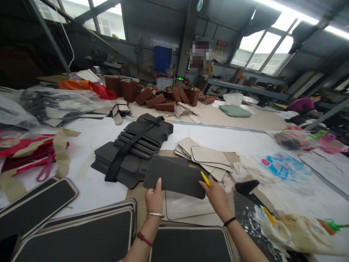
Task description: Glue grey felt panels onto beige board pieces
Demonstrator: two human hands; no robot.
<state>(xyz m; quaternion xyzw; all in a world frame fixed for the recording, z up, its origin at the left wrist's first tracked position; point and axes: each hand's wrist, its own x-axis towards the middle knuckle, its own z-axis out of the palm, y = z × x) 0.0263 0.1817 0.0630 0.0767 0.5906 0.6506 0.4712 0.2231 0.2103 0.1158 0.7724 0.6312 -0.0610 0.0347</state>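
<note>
Centrally, a dark panel (174, 177) is held just beyond both hands, its long axis laid crosswise and slanted, with the right end nearer the wearer. The near edge is gripped toward its left end by the left hand (154, 200), whose thumb is pressed on the upper face and whose other fingers are mostly hidden beneath. At the right end, the near corner is met by the right hand (218, 200); its fingers are closed around a yellow tool (205, 179), by which the panel's edge is overlapped. Whether that corner is firmly pinched cannot be told. Neither end is left far from a hand. Pale cards (211, 155) are fanned beyond the right half, and dark pieces (141, 136) are bundled under a strap (120, 162) beyond the left. Nearer the wearer, a pale sheet (188, 208) is partly covered by the panel.
</note>
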